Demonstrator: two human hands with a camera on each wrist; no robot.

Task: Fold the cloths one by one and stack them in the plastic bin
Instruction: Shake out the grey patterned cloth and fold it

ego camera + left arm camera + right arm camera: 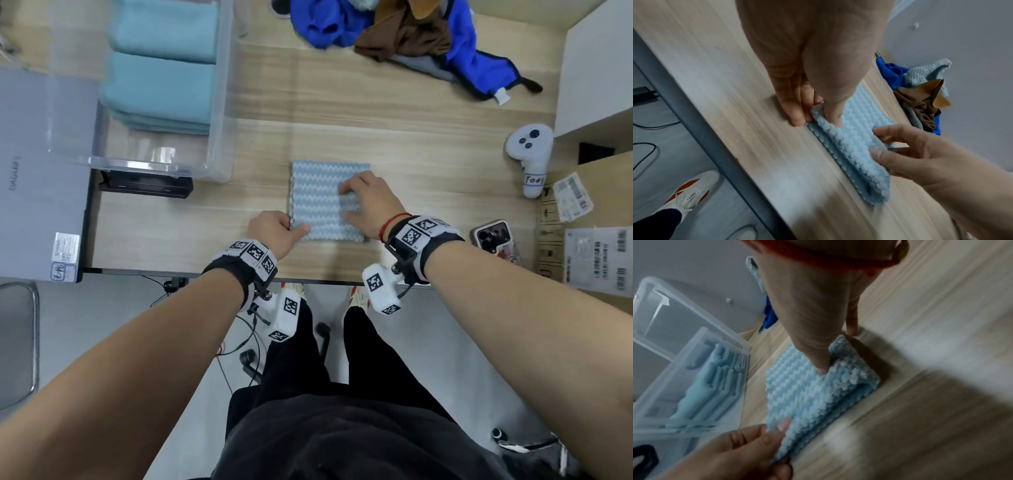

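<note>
Both hands on a folded light-blue cloth point(323, 200) lying flat near the front edge of the wooden table point(411, 113). Left hand point(274, 230) at the cloth's near left corner, thumb on top and fingers curled at the edge, pinching the layers. Right hand point(368, 202) on the cloth's right half, thumb pressed into the top in the right wrist view, fingers bent over the right edge; whether they reach under cannot be told. Right of the cloth, at the near table edge, a phone point(496, 240); farther on, a white controller point(529, 154). Left and beyond, a clear plastic bin point(219, 102) holding stacked, folded pale-blue cloths point(161, 89). At the far side of the table, a loose heap of blue and brown cloths point(404, 37).
</note>
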